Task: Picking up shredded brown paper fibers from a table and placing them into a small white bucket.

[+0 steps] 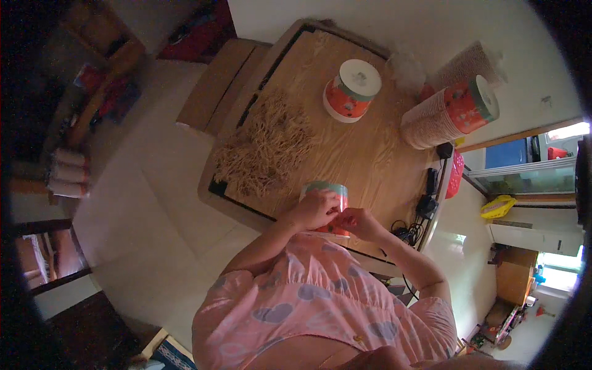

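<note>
One stringy pile (268, 145) left on table (370, 163); left hand (317, 209) on near tub (343, 196) at front edge, fingers curled, grip unclear; far tub (350, 98) behind; right hand (357, 222) beside left, fingers bunched, contents can't tell; tub stack (447, 117) rightmost.

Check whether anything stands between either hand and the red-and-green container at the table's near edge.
Nothing visible does: the left hand and right hand are right at the container. The brown strand pile lies to the left and farther off, not between.
</note>
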The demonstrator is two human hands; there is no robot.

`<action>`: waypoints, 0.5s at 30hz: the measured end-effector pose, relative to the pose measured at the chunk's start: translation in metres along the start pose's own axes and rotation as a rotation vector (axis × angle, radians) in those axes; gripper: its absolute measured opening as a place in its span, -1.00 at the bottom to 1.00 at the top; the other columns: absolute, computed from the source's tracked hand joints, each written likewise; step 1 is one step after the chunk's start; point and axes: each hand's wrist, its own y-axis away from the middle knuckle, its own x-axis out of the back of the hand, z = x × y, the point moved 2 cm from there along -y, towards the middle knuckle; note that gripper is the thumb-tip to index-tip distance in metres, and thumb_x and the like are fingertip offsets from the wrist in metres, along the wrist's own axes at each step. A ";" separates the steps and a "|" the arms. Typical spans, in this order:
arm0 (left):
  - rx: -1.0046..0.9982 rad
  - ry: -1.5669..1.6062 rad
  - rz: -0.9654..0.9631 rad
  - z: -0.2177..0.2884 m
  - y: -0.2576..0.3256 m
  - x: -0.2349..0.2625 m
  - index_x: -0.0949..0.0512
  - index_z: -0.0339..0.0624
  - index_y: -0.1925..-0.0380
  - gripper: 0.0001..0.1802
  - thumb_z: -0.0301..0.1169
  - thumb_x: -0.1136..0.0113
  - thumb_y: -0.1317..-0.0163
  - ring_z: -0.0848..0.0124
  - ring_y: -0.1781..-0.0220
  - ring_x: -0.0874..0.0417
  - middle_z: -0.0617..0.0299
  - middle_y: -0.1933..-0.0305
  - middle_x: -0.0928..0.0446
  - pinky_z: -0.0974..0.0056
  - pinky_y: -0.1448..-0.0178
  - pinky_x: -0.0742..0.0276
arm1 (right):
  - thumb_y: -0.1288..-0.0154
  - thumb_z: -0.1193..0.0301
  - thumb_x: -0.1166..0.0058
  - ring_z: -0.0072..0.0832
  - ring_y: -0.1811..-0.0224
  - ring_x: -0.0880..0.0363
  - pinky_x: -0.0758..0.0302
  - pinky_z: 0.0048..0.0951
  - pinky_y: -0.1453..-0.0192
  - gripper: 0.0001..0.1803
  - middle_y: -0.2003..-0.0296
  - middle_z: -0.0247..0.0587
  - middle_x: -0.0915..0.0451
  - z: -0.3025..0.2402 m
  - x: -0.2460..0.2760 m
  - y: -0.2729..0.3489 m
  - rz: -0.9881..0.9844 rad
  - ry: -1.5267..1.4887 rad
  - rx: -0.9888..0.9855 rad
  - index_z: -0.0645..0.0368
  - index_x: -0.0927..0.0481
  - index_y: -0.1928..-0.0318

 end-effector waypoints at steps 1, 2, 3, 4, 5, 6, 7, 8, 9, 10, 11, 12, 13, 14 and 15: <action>0.002 0.000 0.000 0.000 0.000 -0.001 -0.50 -0.16 0.49 -0.87 -0.39 -0.15 0.08 0.16 0.18 -0.46 0.11 0.32 -0.44 0.17 0.09 -0.37 | -0.06 0.46 -0.08 -0.65 0.41 -0.46 -0.42 -0.56 0.30 -0.83 0.45 -0.33 -0.56 0.001 -0.001 -0.001 0.000 -0.009 -0.023 0.21 -0.54 0.29; 0.006 0.023 0.034 0.003 -0.001 0.002 -0.50 -0.17 0.49 -0.86 -0.38 -0.16 0.08 0.16 0.22 -0.47 0.11 0.33 -0.45 0.17 0.12 -0.39 | -0.06 0.46 -0.08 -0.65 0.41 -0.46 -0.42 -0.56 0.30 -0.83 0.45 -0.33 -0.56 0.002 -0.001 -0.001 0.001 -0.011 -0.023 0.21 -0.54 0.29; 0.009 0.046 0.068 0.005 -0.001 0.004 -0.50 -0.18 0.50 -0.86 -0.38 -0.16 0.07 0.16 0.25 -0.49 0.11 0.34 -0.45 0.18 0.15 -0.40 | -0.07 0.47 -0.07 -0.65 0.41 -0.46 -0.42 -0.56 0.29 -0.84 0.45 -0.34 -0.56 0.004 -0.002 -0.003 -0.002 -0.001 0.012 0.22 -0.54 0.29; 0.009 0.046 0.066 0.001 -0.003 0.000 -0.50 -0.18 0.50 -0.86 -0.38 -0.16 0.07 0.16 0.25 -0.49 0.11 0.34 -0.45 0.18 0.15 -0.40 | -0.08 0.47 -0.05 -0.65 0.41 -0.47 -0.42 -0.57 0.27 -0.84 0.45 -0.35 -0.56 0.004 -0.002 -0.004 -0.004 0.009 0.048 0.23 -0.54 0.29; -0.038 0.036 0.134 -0.001 -0.004 -0.001 -0.50 -0.17 0.50 -0.87 -0.38 -0.15 0.07 0.18 0.27 -0.50 0.13 0.35 -0.47 0.19 0.18 -0.42 | -0.08 0.47 -0.05 -0.65 0.41 -0.47 -0.42 -0.57 0.27 -0.84 0.45 -0.35 -0.56 0.002 -0.003 -0.005 -0.006 0.010 0.048 0.23 -0.54 0.29; -0.085 0.025 0.201 -0.003 -0.004 -0.001 -0.50 -0.17 0.50 -0.87 -0.38 -0.15 0.07 0.20 0.28 -0.52 0.16 0.35 -0.48 0.20 0.22 -0.44 | -0.09 0.48 -0.04 -0.65 0.40 -0.47 -0.42 -0.57 0.26 -0.85 0.44 -0.34 -0.56 -0.002 -0.003 -0.005 0.017 -0.060 0.038 0.24 -0.55 0.29; -0.084 0.025 0.203 -0.005 -0.003 -0.003 -0.50 -0.17 0.50 -0.87 -0.38 -0.15 0.07 0.20 0.28 -0.52 0.16 0.35 -0.48 0.20 0.22 -0.44 | -0.10 0.49 -0.03 -0.64 0.39 -0.47 -0.42 -0.57 0.25 -0.86 0.43 -0.34 -0.57 -0.004 -0.004 -0.005 0.039 -0.130 0.029 0.25 -0.55 0.30; -0.049 0.033 0.191 -0.002 -0.005 -0.001 -0.51 -0.18 0.50 -0.86 -0.37 -0.17 0.07 0.19 0.29 -0.52 0.15 0.34 -0.48 0.18 0.20 -0.43 | -0.10 0.49 -0.03 -0.64 0.39 -0.47 -0.42 -0.57 0.25 -0.86 0.43 -0.34 -0.57 0.002 -0.003 -0.007 0.042 -0.130 0.028 0.25 -0.55 0.30; -0.014 0.040 0.179 -0.001 -0.006 0.001 -0.51 -0.19 0.51 -0.85 -0.36 -0.18 0.08 0.18 0.29 -0.51 0.14 0.34 -0.48 0.16 0.19 -0.42 | -0.10 0.49 -0.03 -0.64 0.38 -0.47 -0.41 -0.57 0.25 -0.86 0.42 -0.33 -0.57 0.010 -0.002 -0.009 0.063 -0.133 0.034 0.25 -0.55 0.31; -0.016 0.041 0.178 -0.002 -0.007 0.000 -0.51 -0.19 0.51 -0.85 -0.36 -0.18 0.08 0.18 0.29 -0.51 0.14 0.34 -0.48 0.16 0.19 -0.42 | -0.10 0.49 -0.02 -0.64 0.37 -0.47 -0.41 -0.58 0.25 -0.86 0.42 -0.32 -0.57 0.016 -0.002 -0.010 0.085 -0.136 0.040 0.26 -0.55 0.31; -0.021 0.037 0.202 -0.003 -0.007 -0.001 -0.51 -0.19 0.52 -0.85 -0.36 -0.19 0.09 0.17 0.30 -0.51 0.14 0.35 -0.48 0.17 0.20 -0.42 | -0.10 0.49 -0.02 -0.64 0.37 -0.47 -0.41 -0.58 0.25 -0.86 0.42 -0.32 -0.57 0.014 -0.002 -0.010 0.082 -0.135 0.040 0.26 -0.55 0.31; -0.027 0.034 0.226 -0.003 -0.008 -0.001 -0.51 -0.19 0.53 -0.84 -0.35 -0.20 0.10 0.17 0.30 -0.51 0.15 0.37 -0.48 0.17 0.21 -0.42 | -0.10 0.49 -0.02 -0.64 0.37 -0.47 -0.41 -0.59 0.25 -0.86 0.41 -0.32 -0.57 0.010 -0.001 -0.010 0.080 -0.156 -0.012 0.26 -0.55 0.31; -0.025 0.034 0.227 -0.004 -0.008 -0.001 -0.51 -0.19 0.53 -0.84 -0.35 -0.20 0.10 0.17 0.30 -0.51 0.15 0.37 -0.48 0.17 0.21 -0.42 | -0.10 0.49 -0.02 -0.65 0.37 -0.47 -0.40 -0.60 0.26 -0.86 0.41 -0.32 -0.57 0.009 -0.002 -0.010 0.078 -0.176 -0.064 0.26 -0.55 0.30; -0.026 0.056 0.236 -0.003 -0.010 0.000 -0.50 -0.19 0.54 -0.84 -0.36 -0.20 0.10 0.16 0.31 -0.51 0.14 0.37 -0.48 0.17 0.22 -0.42 | -0.10 0.49 -0.02 -0.65 0.37 -0.47 -0.40 -0.60 0.26 -0.86 0.41 -0.32 -0.57 0.009 -0.002 -0.010 0.080 -0.176 -0.065 0.26 -0.55 0.30; -0.027 0.078 0.244 -0.002 -0.011 0.001 -0.49 -0.20 0.55 -0.84 -0.36 -0.20 0.10 0.15 0.32 -0.51 0.14 0.38 -0.48 0.17 0.22 -0.42 | -0.10 0.49 -0.02 -0.65 0.37 -0.47 -0.40 -0.61 0.26 -0.86 0.42 -0.34 -0.56 0.010 -0.002 -0.011 0.108 -0.174 -0.038 0.26 -0.55 0.30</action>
